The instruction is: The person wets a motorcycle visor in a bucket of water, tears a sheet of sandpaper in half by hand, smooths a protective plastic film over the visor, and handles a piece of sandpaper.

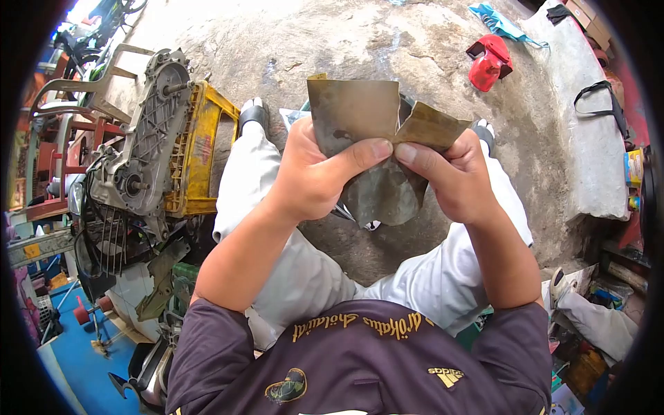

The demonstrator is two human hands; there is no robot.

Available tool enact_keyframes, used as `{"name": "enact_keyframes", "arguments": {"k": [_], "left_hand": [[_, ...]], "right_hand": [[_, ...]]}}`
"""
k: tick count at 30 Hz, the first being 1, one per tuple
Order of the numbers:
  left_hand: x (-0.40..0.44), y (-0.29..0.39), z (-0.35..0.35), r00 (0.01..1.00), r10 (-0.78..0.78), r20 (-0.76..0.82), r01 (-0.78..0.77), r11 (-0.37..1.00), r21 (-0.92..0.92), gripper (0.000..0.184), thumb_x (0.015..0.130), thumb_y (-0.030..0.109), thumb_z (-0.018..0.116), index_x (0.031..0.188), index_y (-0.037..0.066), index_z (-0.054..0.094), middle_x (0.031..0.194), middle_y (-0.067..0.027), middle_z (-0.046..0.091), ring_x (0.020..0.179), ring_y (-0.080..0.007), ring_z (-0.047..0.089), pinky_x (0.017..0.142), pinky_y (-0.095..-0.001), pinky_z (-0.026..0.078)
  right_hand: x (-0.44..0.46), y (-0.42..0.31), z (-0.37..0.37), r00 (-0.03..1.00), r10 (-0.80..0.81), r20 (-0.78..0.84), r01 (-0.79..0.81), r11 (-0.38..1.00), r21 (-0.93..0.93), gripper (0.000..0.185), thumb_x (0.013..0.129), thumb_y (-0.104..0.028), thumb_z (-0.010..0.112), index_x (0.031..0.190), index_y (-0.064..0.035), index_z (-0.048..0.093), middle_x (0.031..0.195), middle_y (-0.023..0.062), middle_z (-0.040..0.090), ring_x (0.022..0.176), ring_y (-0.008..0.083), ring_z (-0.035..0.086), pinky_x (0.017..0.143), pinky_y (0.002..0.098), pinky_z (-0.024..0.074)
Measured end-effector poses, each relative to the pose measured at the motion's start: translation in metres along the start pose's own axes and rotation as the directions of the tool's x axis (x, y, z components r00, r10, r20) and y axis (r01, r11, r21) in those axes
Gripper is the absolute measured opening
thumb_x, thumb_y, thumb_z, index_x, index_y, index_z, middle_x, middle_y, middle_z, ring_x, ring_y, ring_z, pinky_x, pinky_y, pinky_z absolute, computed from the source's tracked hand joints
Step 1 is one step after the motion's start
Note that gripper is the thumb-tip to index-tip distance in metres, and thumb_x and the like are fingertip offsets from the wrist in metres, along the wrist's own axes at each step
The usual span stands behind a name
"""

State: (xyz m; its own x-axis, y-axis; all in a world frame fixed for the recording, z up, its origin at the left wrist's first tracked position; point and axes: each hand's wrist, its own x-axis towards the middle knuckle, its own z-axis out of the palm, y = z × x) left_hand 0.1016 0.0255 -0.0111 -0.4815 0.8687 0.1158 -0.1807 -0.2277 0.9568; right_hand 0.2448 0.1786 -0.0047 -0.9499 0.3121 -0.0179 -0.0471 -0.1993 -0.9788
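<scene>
A worn grey-brown sandpaper sheet (356, 111) is held up in front of me, between my knees. A split runs down from its top edge, and the right part (432, 126) folds away from the left. My left hand (318, 173) pinches the left part, thumb on its face. Close beside it, my right hand (453, 176) grips the right part, the two thumb tips nearly touching at the foot of the split. Below the thumbs hangs the crumpled lower part of the sheet. Behind it, a dark rounded rim shows only partly; the rest is hidden.
At left, a metal engine casing (149, 138) leans against a yellow crate (205, 152), with red chair frames (59, 166) beyond. A red plastic part (490, 62) and a blue cloth (505, 24) lie on the concrete floor. A concrete ledge (588, 138) runs along the right.
</scene>
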Motion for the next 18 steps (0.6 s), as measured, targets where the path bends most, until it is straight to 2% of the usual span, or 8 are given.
{"name": "enact_keyframes", "arguments": {"k": [4, 5, 7, 9, 16, 18], "left_hand": [[0.002, 0.009, -0.008, 0.989, -0.128, 0.076, 0.131, 0.991, -0.038, 0.013, 0.094, 0.006, 0.073, 0.105, -0.001, 0.072, 0.097, -0.0028, 0.074, 0.089, -0.0087, 0.065, 0.080, -0.0275, 0.053], [0.002, 0.009, -0.008, 0.991, -0.111, 0.080, 0.110, 0.994, 0.025, 0.014, 0.094, 0.006, 0.073, 0.105, -0.002, 0.072, 0.097, -0.0030, 0.074, 0.089, -0.0087, 0.065, 0.079, -0.0277, 0.053], [0.001, 0.012, -0.008, 0.992, -0.097, 0.086, 0.090, 0.992, 0.085, 0.014, 0.094, 0.007, 0.073, 0.105, -0.002, 0.072, 0.098, -0.0032, 0.074, 0.089, -0.0088, 0.065, 0.079, -0.0278, 0.053], [0.000, 0.016, -0.006, 0.990, -0.100, 0.099, 0.080, 0.980, 0.184, 0.015, 0.094, 0.007, 0.073, 0.106, -0.002, 0.072, 0.098, -0.0034, 0.075, 0.088, -0.0087, 0.065, 0.079, -0.0279, 0.053], [-0.003, 0.002, -0.001, 0.999, -0.016, 0.050, 0.008, 0.988, 0.156, 0.016, 0.094, 0.006, 0.072, 0.108, -0.001, 0.071, 0.099, -0.0036, 0.074, 0.089, -0.0089, 0.065, 0.079, -0.0277, 0.053], [-0.004, 0.004, 0.006, 1.000, 0.019, -0.006, -0.018, 0.997, 0.079, 0.014, 0.094, 0.005, 0.072, 0.106, -0.001, 0.072, 0.098, -0.0031, 0.074, 0.088, -0.0090, 0.065, 0.078, -0.0276, 0.053]], "right_hand": [[0.000, -0.005, 0.001, 0.998, -0.039, 0.046, 0.037, 0.998, 0.050, 0.020, 0.098, -0.007, 0.066, 0.115, 0.0019, 0.072, 0.094, -0.0008, 0.070, 0.083, 0.0055, 0.061, 0.071, 0.0263, 0.0500], [0.001, -0.008, -0.002, 0.998, -0.039, 0.044, 0.037, 0.998, 0.050, 0.020, 0.098, -0.007, 0.066, 0.115, 0.0019, 0.072, 0.094, -0.0008, 0.070, 0.083, 0.0055, 0.061, 0.071, 0.0263, 0.0500], [0.001, -0.013, -0.009, 0.989, 0.008, 0.150, 0.019, 0.985, -0.174, 0.021, 0.098, -0.007, 0.065, 0.116, 0.0024, 0.071, 0.096, -0.0004, 0.070, 0.084, 0.0067, 0.062, 0.074, 0.0271, 0.0514], [0.000, -0.008, -0.007, 0.990, -0.010, 0.139, 0.036, 0.982, -0.183, 0.021, 0.098, -0.007, 0.065, 0.115, 0.0025, 0.071, 0.096, -0.0005, 0.070, 0.084, 0.0063, 0.062, 0.073, 0.0270, 0.0511], [-0.003, -0.012, -0.001, 0.998, -0.016, 0.052, 0.025, 0.984, -0.177, 0.016, 0.098, -0.008, 0.065, 0.108, 0.0026, 0.071, 0.089, -0.0027, 0.067, 0.080, 0.0042, 0.057, 0.068, 0.0248, 0.0470], [-0.003, -0.011, -0.002, 0.998, -0.037, 0.052, 0.045, 0.986, -0.164, 0.015, 0.099, -0.009, 0.065, 0.106, 0.0021, 0.072, 0.088, -0.0032, 0.067, 0.079, 0.0038, 0.056, 0.067, 0.0242, 0.0459]]}}
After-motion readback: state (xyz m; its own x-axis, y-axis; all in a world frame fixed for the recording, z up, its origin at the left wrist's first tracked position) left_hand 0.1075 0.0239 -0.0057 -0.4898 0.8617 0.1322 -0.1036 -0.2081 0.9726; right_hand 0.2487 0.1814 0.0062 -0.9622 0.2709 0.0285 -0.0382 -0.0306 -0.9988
